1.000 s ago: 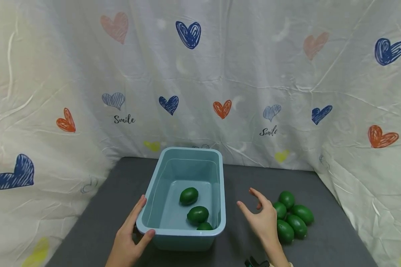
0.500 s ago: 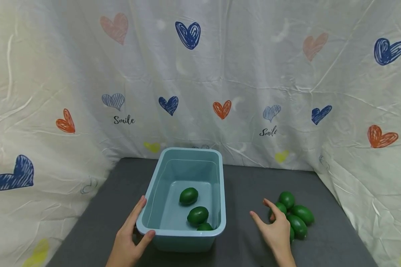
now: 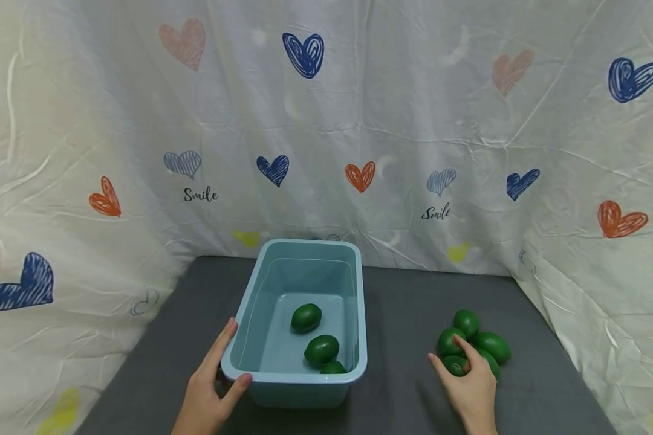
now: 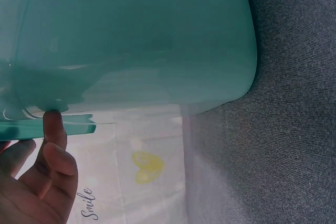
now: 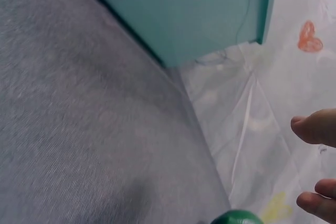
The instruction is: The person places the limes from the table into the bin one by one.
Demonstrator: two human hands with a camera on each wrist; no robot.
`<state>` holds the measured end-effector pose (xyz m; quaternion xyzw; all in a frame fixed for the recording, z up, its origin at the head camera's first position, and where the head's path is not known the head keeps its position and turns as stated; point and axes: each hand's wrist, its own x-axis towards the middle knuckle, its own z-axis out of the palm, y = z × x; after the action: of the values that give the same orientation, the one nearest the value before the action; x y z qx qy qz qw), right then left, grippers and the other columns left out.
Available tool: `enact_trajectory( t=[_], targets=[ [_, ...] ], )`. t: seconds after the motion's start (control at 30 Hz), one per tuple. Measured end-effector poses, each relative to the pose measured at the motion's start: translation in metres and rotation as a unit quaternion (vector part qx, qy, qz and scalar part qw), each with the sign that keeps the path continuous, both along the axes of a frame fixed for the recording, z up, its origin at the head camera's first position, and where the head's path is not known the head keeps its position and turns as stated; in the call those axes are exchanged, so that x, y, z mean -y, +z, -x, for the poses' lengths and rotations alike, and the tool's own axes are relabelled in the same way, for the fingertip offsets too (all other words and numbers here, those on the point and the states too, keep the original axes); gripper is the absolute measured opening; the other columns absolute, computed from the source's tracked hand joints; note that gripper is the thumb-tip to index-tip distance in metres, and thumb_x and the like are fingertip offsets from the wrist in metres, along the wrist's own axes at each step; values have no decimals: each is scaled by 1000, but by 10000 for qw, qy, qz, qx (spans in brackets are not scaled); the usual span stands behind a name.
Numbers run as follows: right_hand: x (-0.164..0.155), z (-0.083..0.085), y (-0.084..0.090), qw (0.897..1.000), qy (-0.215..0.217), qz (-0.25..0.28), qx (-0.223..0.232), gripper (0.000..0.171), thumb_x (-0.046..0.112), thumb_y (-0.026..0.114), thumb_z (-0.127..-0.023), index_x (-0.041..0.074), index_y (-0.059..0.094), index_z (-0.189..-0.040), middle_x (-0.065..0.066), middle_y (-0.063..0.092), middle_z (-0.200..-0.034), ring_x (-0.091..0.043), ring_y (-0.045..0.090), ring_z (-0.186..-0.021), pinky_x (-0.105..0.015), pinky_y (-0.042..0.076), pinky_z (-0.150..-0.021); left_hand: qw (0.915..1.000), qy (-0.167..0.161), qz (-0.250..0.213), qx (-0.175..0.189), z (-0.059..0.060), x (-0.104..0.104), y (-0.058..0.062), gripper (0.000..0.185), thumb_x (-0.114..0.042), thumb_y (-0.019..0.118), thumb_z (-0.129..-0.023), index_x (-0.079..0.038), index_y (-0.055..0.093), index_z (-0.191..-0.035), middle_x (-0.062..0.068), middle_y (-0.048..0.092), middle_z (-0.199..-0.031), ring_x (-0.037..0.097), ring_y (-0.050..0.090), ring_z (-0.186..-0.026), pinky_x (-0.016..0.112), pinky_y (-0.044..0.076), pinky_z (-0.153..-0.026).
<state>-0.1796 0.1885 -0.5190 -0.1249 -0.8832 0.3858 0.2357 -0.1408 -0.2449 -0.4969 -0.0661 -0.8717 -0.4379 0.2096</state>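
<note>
Looking down from the head view, we saw the left hand (image 3: 209, 396) gripping the near left corner of the light blue tub (image 3: 239, 338), thumb hooked over the near rim and fingers laid up along the outside of the left wall. From the left wrist view, a fingertip (image 4: 52, 121) pressed under the tub's rim lip, so we judged that hand to be holding the tub. The tub stood on the dark grey table (image 3: 402, 302), near its middle, with its long sides running away from us.

Inside the tub we counted three green fruits: one (image 3: 306, 317) on the floor towards the middle, a second (image 3: 321, 349) nearer us, and a third (image 3: 333, 368) partly hidden behind the near rim.

Well apart to the right, a cluster of green fruits (image 3: 476, 338) lay on the table. The right hand (image 3: 470, 389) rested at the near edge of that cluster, its fingers curled over one fruit (image 3: 454, 365) there; we took the grip as closed around it, though the fruit had not left the table. In the right wrist view only two fingertips (image 5: 315, 127) and a sliver of green (image 5: 239, 217) showed.

A white sheet printed with hearts (image 3: 359, 121) hung behind and at both sides.
</note>
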Motion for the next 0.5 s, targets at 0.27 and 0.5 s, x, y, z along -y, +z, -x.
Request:
enact_trajectory(
  t=[0.27, 0.5],
  targets=[
    [-21, -15, -4, 9971, -398, 44, 643, 72, 43, 88, -86, 5, 65, -143, -12, 66, -93, -21, 44, -73, -40, 36, -70, 9993, 52, 107, -360, 6, -5, -5, 86, -17, 81, -93, -24, 37, -167, 12, 39, -169, -15, 36, -138, 13, 48, -91],
    [-32, -20, -19, 9949, -707, -34, 723, 74, 42, 89, -85, 0, 65, -140, -21, 69, -101, -25, 48, -73, -42, 40, -68, 9981, 212, 222, -536, 5, -5, -4, 88, -15, 83, -90, -23, 39, -166, 15, 42, -167, -22, 23, -143, -2, 21, -104]
  ],
)
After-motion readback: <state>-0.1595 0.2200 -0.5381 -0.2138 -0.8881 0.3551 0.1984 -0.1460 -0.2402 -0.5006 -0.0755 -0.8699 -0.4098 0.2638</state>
